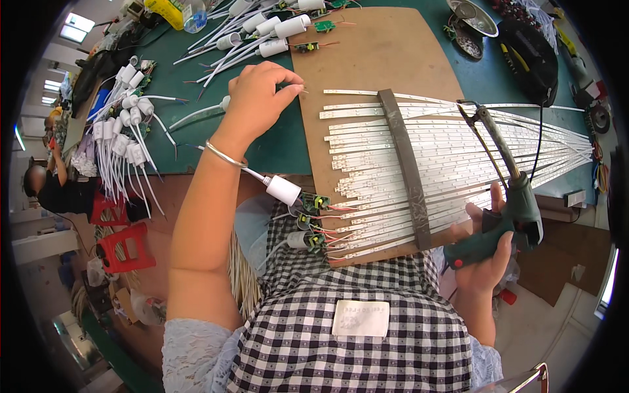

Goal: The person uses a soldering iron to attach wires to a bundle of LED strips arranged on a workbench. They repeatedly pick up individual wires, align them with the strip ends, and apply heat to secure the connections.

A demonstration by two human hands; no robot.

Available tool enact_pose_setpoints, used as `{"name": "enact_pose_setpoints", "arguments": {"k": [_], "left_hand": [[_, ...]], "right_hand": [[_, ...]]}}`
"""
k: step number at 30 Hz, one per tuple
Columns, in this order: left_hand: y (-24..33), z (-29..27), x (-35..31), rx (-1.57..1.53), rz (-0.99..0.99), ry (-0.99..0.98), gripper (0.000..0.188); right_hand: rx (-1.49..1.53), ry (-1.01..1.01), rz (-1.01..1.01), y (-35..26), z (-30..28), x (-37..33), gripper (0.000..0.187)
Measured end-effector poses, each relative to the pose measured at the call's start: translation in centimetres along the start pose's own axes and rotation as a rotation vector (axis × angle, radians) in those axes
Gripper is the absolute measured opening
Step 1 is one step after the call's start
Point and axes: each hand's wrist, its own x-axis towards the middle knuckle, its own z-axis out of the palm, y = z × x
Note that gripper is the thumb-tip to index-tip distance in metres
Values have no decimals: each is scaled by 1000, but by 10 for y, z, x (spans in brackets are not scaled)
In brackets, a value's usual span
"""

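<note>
My left hand (259, 98) is over the left edge of the brown board (373, 49), thumb and forefinger pinched on what looks like a thin wire end. Beneath this hand a white cap with a white cable (225, 103) partly shows; the rest is hidden. In my right hand (488, 262) is a green gun-shaped soldering iron (491, 239), its tip near the top of the LED strips. Many white LED strips (367, 147) lie side by side on the board under a dark bar (406, 170). Small circuit boards (314, 202) are wired to the lower strips, with a white cap (284, 190) hanging beside them.
More white caps with cables and green boards (272, 47) lie at the far left of the green table (177, 85), with another heap (124, 131) at its left edge. A metal dish (478, 16) and a black case (531, 62) stand far right. Red stools (128, 249) and a person (59, 187) are left.
</note>
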Motion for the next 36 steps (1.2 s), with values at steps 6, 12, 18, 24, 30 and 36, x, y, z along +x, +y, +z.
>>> {"name": "enact_pose_setpoints", "arguments": {"k": [6, 12, 18, 24, 30, 36], "left_hand": [[3, -2, -1, -146, -51, -61, 14], [2, -15, -6, -441, -185, -196, 14], [1, -19, -20, -503, -221, -216, 10], [12, -18, -39, -627, -204, -248, 9], [31, -22, -55, -840, -344, -345, 8], [76, -23, -93, -423, 272, -243, 8]], "right_hand": [[4, -89, 103, -5, 2, -1, 80], [-39, -56, 73, -3, 0, -6, 83], [-27, -64, 52, 0, 8, -10, 82], [-52, -71, 82, 4, 10, -15, 82], [-111, -52, 173, 4, 14, -20, 81], [-109, -126, 177, -4, 1, -36, 69]]}}
